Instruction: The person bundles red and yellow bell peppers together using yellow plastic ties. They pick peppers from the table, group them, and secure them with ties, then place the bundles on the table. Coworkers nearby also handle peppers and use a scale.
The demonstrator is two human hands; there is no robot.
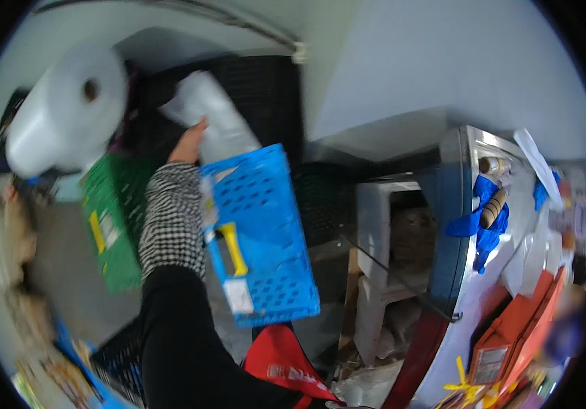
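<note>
My left hand (188,143), in a black sleeve with a checked cuff, reaches forward at the upper left. Its thumb lies over the edge of a translucent plastic sheet or bag (224,120), which it grips. Just right of the cuff is a blue plastic crate (267,220) with a yellow handle edge and a white label; the plastic stands beyond its far end. What supports the crate cannot be seen. Left of the forearm is a green plastic crate (114,240). My right hand is out of view.
A large roll of plastic film (68,107) is at the upper left. Dark crates (262,97) stand behind. At right, a metal-edged table (469,153) bears blue gloves (487,240), a banded wooden handle (493,208) and orange-red boxes (510,327). White shelving (372,235) stands beside it.
</note>
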